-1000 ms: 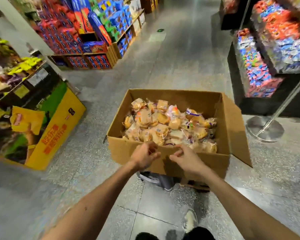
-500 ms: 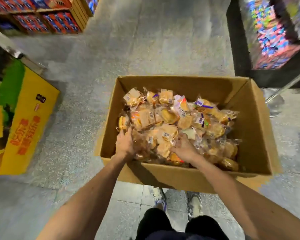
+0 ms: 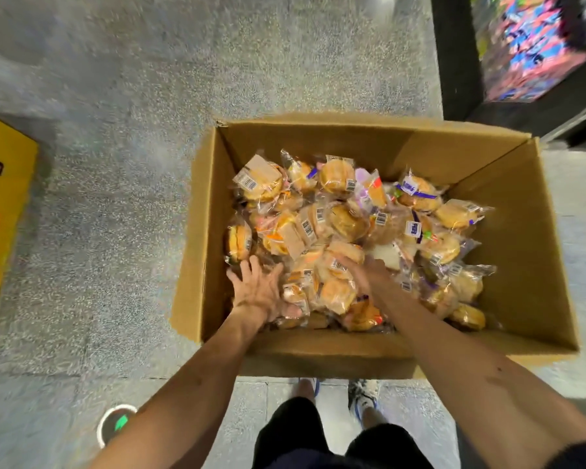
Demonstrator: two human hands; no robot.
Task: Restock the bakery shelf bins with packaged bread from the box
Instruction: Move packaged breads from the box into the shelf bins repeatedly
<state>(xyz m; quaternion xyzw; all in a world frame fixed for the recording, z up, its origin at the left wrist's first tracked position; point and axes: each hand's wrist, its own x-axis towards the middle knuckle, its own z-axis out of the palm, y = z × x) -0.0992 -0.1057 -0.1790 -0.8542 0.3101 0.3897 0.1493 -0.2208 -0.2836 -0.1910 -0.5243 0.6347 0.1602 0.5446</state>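
Speckled grey floor | yellow carton at left edge | left hand fingers spread, resting on packaged bread | bread heaped inside open cardboard box, centre | right hand in the heap, blurred, finger state cannot be told | dark display stand far right.

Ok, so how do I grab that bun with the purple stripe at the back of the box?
Come straight down from above: the box walls block every side. The purple-striped bun pack lies on top of the pile with nothing over it, so put fingers and thumb across its round edges. Its clear wrapper looks slippery, so squeeze the bun gently, not just the loose plastic.
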